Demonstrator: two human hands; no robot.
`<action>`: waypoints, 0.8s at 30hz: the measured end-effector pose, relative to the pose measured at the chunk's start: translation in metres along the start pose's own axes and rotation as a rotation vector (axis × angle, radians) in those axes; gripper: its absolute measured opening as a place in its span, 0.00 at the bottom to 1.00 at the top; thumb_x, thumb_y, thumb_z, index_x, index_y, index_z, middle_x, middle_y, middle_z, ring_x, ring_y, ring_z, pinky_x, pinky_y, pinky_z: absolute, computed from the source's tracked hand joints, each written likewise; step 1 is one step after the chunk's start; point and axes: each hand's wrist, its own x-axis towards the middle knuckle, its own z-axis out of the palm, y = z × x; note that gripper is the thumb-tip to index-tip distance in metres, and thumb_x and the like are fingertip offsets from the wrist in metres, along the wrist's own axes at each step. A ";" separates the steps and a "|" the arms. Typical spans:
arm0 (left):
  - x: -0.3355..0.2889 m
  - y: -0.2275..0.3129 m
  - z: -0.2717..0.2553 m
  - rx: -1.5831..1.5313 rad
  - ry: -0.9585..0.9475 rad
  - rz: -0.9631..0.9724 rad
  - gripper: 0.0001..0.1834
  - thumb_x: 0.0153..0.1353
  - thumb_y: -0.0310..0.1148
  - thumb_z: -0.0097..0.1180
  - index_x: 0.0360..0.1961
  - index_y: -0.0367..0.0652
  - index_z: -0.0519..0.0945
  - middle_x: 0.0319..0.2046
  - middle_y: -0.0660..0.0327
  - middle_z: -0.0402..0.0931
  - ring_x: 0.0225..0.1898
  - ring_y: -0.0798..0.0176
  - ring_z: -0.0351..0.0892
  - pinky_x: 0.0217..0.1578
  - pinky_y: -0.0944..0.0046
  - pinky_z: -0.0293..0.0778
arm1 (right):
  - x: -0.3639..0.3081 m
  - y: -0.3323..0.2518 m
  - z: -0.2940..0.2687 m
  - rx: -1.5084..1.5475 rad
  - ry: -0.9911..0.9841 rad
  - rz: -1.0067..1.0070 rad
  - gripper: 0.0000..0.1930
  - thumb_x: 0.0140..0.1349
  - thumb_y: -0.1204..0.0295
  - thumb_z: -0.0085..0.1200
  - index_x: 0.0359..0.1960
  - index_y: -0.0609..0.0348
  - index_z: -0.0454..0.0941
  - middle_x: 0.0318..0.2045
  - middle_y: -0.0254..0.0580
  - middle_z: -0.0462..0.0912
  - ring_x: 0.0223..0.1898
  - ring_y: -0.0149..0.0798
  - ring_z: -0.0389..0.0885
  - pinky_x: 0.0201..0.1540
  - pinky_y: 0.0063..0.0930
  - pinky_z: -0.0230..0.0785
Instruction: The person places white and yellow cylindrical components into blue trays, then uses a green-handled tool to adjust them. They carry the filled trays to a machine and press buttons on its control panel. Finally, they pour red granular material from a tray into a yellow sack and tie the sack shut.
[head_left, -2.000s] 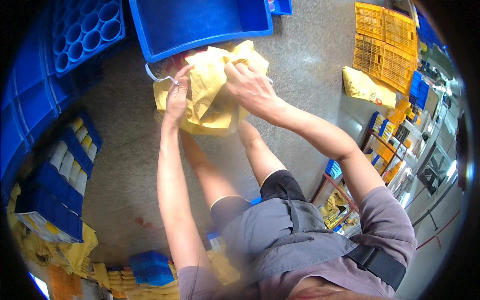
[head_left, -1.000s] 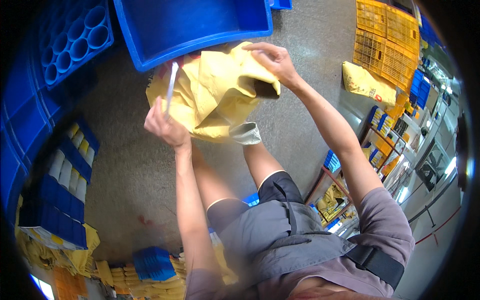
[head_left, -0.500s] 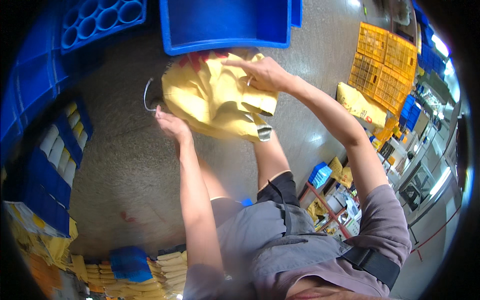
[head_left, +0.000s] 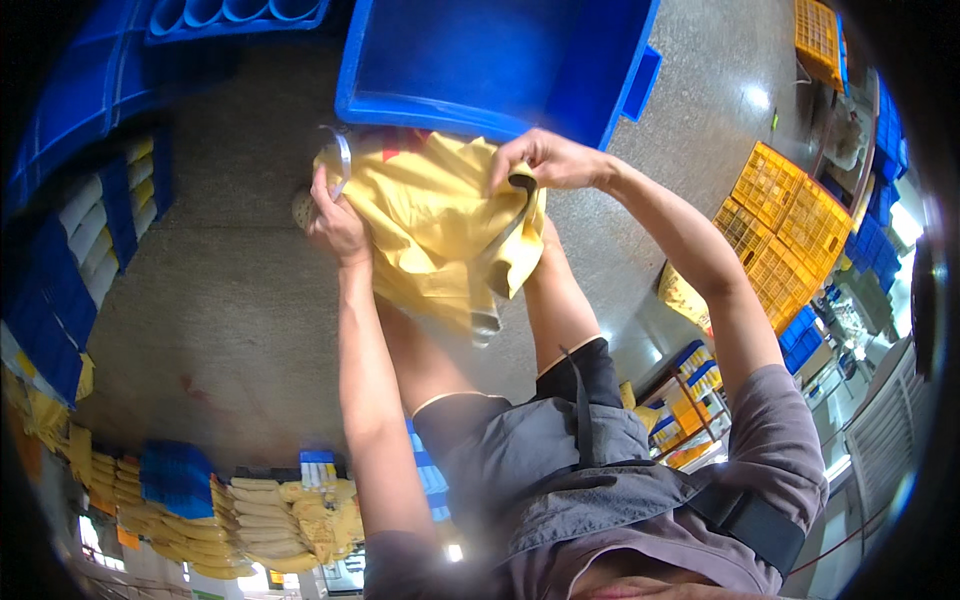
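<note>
A crumpled yellow woven sack (head_left: 425, 215) with red print and a grey inside hangs before my legs, close to the near edge of a large blue bin (head_left: 440, 115). My left hand (head_left: 338, 225) is closed at the sack's left side, its fingers round a thin white plastic strip (head_left: 344, 160) like a cable tie, which curves up past the fingertips. Whether that hand also grips the cloth I cannot tell. With bent fingers, my right hand (head_left: 555, 160) pinches the sack's upper right edge, where a dark fold opens. The lower end droops toward my knees.
Blue crates holding white and yellow rolls (head_left: 105, 220) stand at the left. A blue tray of round tubes (head_left: 240, 12) is at the far left. Yellow crates (head_left: 785, 235) are stacked at the right, beside another yellow sack (head_left: 683, 295). Piled sacks (head_left: 265, 520) lie lower left.
My right hand has gone from pointing across the sack to gripping its upper right edge. My left hand has risen against the sack's left side with the white strip. The view has shifted.
</note>
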 end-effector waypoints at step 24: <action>0.024 0.018 0.012 -0.294 -0.306 0.161 0.05 0.67 0.36 0.55 0.33 0.50 0.77 0.17 0.61 0.77 0.20 0.54 0.79 0.25 0.54 0.74 | 0.074 -0.055 0.051 -0.412 0.245 -0.107 0.19 0.66 0.54 0.61 0.45 0.58 0.82 0.26 0.39 0.85 0.25 0.29 0.81 0.28 0.25 0.72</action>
